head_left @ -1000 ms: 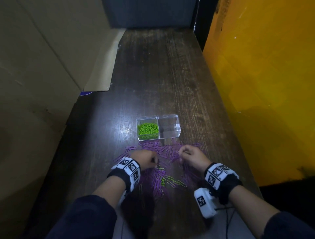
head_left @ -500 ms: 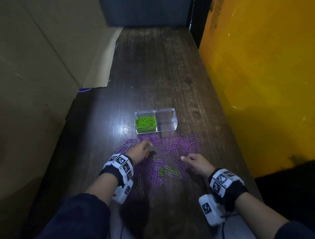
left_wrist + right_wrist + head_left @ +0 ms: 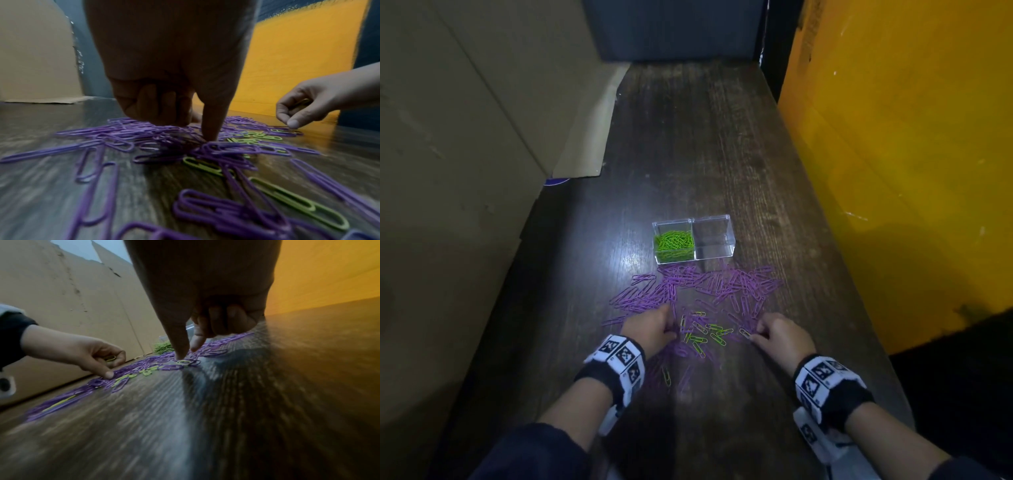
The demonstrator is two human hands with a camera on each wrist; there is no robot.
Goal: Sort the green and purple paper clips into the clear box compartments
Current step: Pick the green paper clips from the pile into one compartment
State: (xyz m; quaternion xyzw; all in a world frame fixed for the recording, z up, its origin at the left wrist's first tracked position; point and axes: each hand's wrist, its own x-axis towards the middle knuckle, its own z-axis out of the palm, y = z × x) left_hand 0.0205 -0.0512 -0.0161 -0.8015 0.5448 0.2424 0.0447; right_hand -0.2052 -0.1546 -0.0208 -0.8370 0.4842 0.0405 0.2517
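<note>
Purple paper clips (image 3: 709, 284) litter the bench (image 3: 698, 147) where the left hand (image 3: 650, 329) and right hand (image 3: 784, 337), both curled around green clips, press fingertips down.

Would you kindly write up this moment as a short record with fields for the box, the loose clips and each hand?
Box: clear two-compartment plastic box on the dark wooden table
Left compartment: green paper clips
Right compartment: looks empty
Loose clips: purple paper clips spread in front of the box, a few green ones between the hands
Left hand: fingers curled round a green clip, one fingertip down on the pile
Right hand: holds a clip in its curled fingers, fingertip on the table
</note>
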